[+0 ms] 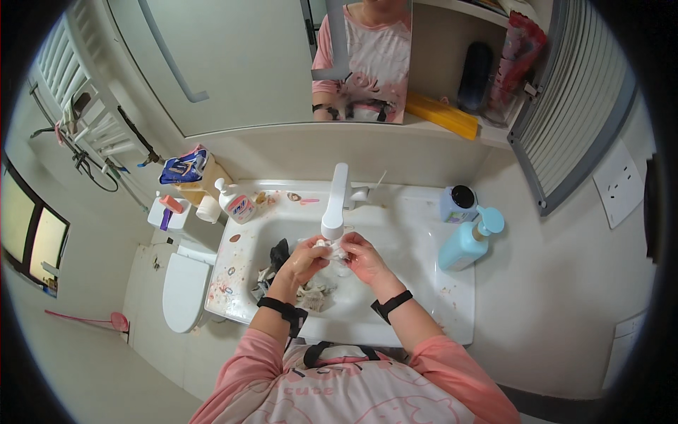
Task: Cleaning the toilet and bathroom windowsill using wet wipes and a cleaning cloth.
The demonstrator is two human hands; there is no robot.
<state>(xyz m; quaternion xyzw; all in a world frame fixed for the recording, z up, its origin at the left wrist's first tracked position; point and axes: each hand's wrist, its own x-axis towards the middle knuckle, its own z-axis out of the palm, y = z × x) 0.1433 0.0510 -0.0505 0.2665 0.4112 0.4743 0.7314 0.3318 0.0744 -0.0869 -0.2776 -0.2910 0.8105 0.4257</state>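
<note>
Under the spout of the white faucet (335,208), my two hands hold a small wet white cloth (336,249) between them. My left hand (308,258) grips its left side with closed fingers, and my right hand (364,257) pinches the right side. Exactly what kind of cloth it is cannot be made out. Below the hands is the white sink basin (406,283). In its left part lies a heap of wet cloths, with a dark one (280,253) at the top and a pale grey one (314,295) nearer me.
A light blue pump bottle (462,246) and a dark-capped container (459,203) stand on the sink's right rim. At the back left is a white pump bottle (236,203). The toilet (189,291) is left of the sink. An open cabinet door (572,106) juts out at upper right.
</note>
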